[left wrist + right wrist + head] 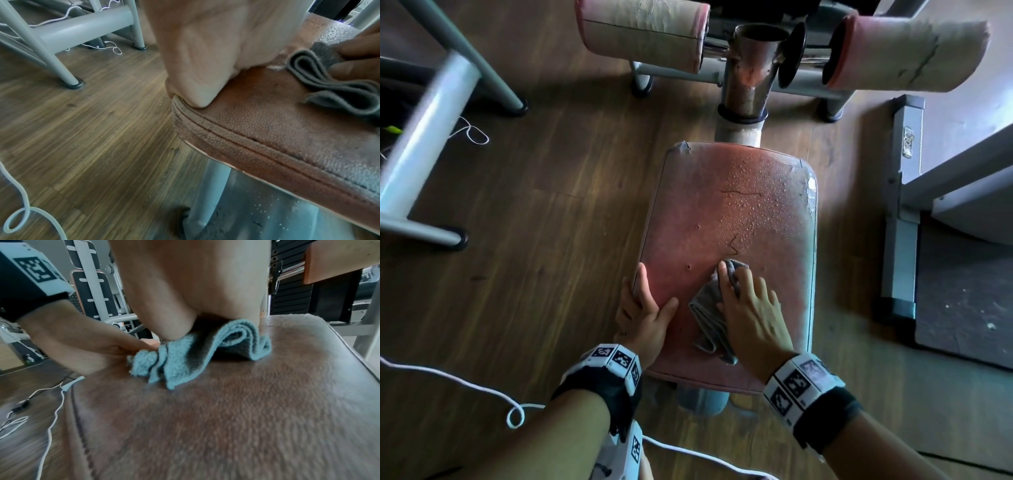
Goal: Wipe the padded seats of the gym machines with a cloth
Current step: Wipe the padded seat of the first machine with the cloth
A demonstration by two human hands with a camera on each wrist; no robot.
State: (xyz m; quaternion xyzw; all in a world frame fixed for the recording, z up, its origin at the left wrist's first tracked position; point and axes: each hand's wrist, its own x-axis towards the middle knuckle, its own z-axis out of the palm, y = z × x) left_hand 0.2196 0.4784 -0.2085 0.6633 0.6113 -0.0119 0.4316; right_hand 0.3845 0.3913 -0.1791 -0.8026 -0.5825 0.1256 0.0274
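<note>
A worn red padded seat (729, 240) fills the middle of the head view, with water droplets (750, 192) on its far half. A folded grey cloth (709, 308) lies on the near half. My right hand (750, 308) presses flat on the cloth, fingers spread and thumb on its far end. My left hand (647, 308) holds the seat's left edge, with index finger and thumb on top and the other fingers over the side. The left wrist view shows that hand (205, 56) on the seat's stitched rim (267, 113) beside the cloth (329, 84). Under my right palm (185, 288) the cloth (195, 356) bunches up.
Two pink roller pads (643, 31) (904, 54) flank a metal post (750, 75) beyond the seat. A grey machine frame (431, 113) stands at the left. At the right are another grey frame (904, 205) and a black mat (962, 301). A white cable (465, 383) loops on the wooden floor.
</note>
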